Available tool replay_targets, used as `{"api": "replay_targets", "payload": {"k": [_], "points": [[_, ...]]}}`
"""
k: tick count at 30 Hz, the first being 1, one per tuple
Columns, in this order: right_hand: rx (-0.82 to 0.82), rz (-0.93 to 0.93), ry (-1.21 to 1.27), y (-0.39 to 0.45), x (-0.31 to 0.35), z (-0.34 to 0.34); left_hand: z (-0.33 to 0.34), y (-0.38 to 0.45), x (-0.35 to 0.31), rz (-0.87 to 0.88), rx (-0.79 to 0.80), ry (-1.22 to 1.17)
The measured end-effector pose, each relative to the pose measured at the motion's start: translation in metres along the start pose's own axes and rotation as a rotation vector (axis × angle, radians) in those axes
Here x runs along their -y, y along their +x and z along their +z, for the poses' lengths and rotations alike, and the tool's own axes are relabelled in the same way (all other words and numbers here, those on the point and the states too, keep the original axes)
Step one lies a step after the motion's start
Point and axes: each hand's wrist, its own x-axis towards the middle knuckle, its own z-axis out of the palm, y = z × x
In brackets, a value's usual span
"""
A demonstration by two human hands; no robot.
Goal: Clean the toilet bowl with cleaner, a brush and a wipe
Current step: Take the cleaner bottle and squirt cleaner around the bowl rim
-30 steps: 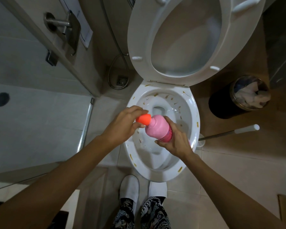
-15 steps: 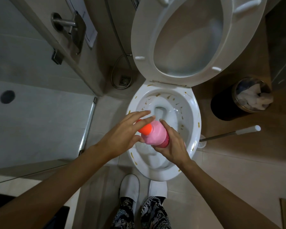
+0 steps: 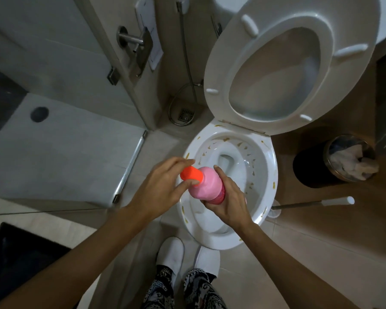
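A pink cleaner bottle [image 3: 210,186] with an orange cap [image 3: 191,173] is held over the left rim of the white toilet bowl [image 3: 266,175]. My right hand [image 3: 228,201] grips the bottle's body from below. My left hand [image 3: 163,186] has its thumb and fingers around the orange cap. The bowl's rim and inner wall carry several yellow-brown smears. The seat and lid [image 3: 223,63] stand raised. A toilet brush handle [image 3: 314,203] lies out to the right of the bowl, its holder [image 3: 275,212] beside the bowl's base.
A black waste bin [image 3: 310,166] with crumpled paper stands to the right. A spray hose [image 3: 187,63] and floor drain [image 3: 186,114] sit left of the toilet. A glass shower door with a metal handle [image 3: 132,41] is on the left. My white slippers [image 3: 172,253] are below the bowl.
The bottle and both hands have shifted left, toward the bowl's left rim. My left hand's fingers spread briefly and are again closed around the orange cap.
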Motion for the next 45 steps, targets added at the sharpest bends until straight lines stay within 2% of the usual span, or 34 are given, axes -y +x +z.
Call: {"api": "replay_targets", "payload": {"k": [3, 7, 12, 15, 20, 27, 33, 40, 45], "points": [[0.037, -0.045, -0.001, 0.006, 0.013, 0.000, -0.012, -0.009, -0.003, -0.038, -0.083, 0.018], [0.086, -0.064, 0.004, 0.011, 0.029, 0.003, -0.028, -0.024, -0.002, 0.024, -0.083, -0.083], [0.156, -0.117, 0.016, 0.010, 0.051, 0.017, -0.046, -0.051, -0.005, -0.203, -0.275, -0.081], [0.203, -0.151, 0.032, 0.005, 0.068, 0.030, -0.059, -0.070, 0.000, -0.273, -0.269, -0.068], [0.270, -0.197, 0.036, -0.007, 0.092, 0.061, -0.077, -0.112, 0.017, -0.202, -0.252, -0.109], [0.374, -0.265, 0.037, -0.035, 0.139, 0.109, -0.109, -0.185, 0.030, -0.380, -0.382, -0.014], [0.455, -0.289, 0.067, -0.063, 0.186, 0.153, -0.139, -0.256, 0.038, -0.353, -0.355, 0.002], [0.545, -0.351, 0.109, -0.089, 0.242, 0.206, -0.180, -0.332, 0.055, -0.546, -0.469, 0.007], [0.572, -0.327, 0.166, -0.100, 0.270, 0.235, -0.204, -0.349, 0.060, -0.534, -0.452, -0.013]]}}
